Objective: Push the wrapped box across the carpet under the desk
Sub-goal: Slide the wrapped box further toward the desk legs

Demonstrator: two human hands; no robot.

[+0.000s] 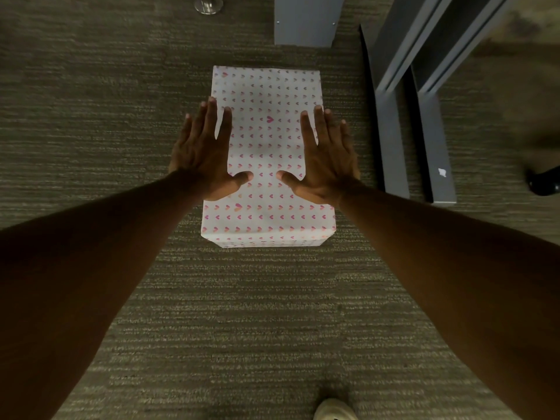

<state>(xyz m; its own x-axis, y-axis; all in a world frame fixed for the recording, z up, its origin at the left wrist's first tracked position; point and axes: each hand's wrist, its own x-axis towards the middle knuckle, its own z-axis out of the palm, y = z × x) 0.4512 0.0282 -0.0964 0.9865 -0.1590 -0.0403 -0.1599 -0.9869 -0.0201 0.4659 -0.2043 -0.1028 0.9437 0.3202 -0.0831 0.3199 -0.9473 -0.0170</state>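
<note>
Wrapped box lay on the carpet short of the grey bench leg, my left hand and right hand flat, spread and unclenched over its top, grasping nothing; the push was underway, I judged, requiring steady forward pressure.

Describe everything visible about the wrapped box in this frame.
The rectangular box in white paper printed with small pink hearts lies flat on the grey-brown ribbed carpet, long side pointing away. The left hand and right hand are spread over its side edges. A grey metal desk foot stands beyond it.
</note>
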